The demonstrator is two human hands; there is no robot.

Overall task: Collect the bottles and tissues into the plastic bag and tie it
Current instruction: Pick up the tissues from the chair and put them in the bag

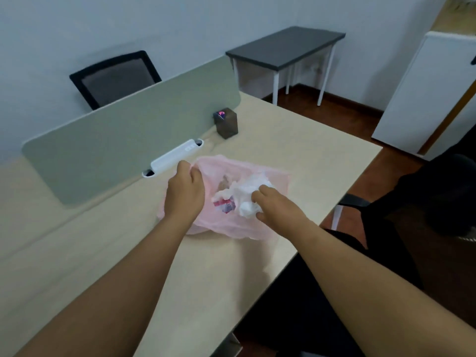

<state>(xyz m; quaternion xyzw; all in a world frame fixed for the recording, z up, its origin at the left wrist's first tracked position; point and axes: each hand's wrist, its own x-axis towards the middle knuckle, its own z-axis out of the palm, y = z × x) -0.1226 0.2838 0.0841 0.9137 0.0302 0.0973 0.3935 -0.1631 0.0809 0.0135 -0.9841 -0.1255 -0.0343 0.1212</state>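
A: Where's the pink plastic bag (pixel 226 228)?

B: On the desk (pixel 309 155), mouth open. The left hand (pixel 185 191) pinches its far rim, and the right hand (pixel 273 202) curls round crumpled tissues (pixel 247 194) at the opening.

A: Risk?

B: Probably the thin rim slipping, so the mouth collapses and tissues spill. Only a red-labelled bottle (pixel 225 204) shows inside; anything else is unclear.

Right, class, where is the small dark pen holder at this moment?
In the head view, the pen holder stands on the desk beyond the pink plastic bag, in front of the right end of the divider panel.
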